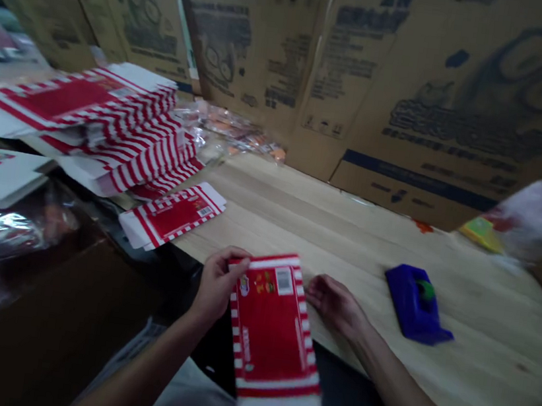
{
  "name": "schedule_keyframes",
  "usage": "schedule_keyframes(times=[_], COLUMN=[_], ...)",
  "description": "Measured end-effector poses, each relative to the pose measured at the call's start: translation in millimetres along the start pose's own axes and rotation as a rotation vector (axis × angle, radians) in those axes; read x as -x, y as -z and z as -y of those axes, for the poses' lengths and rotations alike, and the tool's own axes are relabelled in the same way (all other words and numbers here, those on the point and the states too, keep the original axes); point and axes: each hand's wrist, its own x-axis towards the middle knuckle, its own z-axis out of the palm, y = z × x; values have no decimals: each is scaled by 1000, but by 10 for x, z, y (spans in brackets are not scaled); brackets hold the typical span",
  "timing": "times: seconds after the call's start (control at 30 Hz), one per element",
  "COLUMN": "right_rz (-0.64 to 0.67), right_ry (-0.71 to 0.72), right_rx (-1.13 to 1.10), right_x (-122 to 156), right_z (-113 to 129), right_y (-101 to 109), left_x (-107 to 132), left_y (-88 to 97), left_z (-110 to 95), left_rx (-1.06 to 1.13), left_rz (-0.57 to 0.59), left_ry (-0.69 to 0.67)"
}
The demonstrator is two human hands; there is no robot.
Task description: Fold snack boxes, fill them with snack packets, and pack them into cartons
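Note:
My left hand (218,284) grips the upper left edge of a flat red and white striped carton (273,336), which hangs over the front edge of the wooden table (346,239) above my lap. To the carton's right, my right hand (335,303) rests on the table edge, palm turned up and fingers loosely curled with nothing in them, close to the carton's right edge. A second flat carton (172,215) lies on the table to the upper left of my left hand.
A tall stack of the same striped flat cartons (126,124) sits at the left. A blue tape dispenser (415,304) lies on the table to the right. Printed cardboard boxes (417,82) wall off the back. Plastic-wrapped packets (231,128) lie beside the stack.

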Motion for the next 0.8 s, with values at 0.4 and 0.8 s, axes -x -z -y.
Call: schedule_keyframes(times=[0.4, 0.8], right_rz=[-221, -227], right_ry=[266, 461], right_rx=[477, 867], right_x=[-508, -1043], right_z=[-13, -219], right_y=[111, 100], left_x=[-458, -2080], left_y=[869, 1124], left_z=[380, 512], left_rx=[-997, -1614], left_rz=[-197, -17], left_ry=[-467, -186])
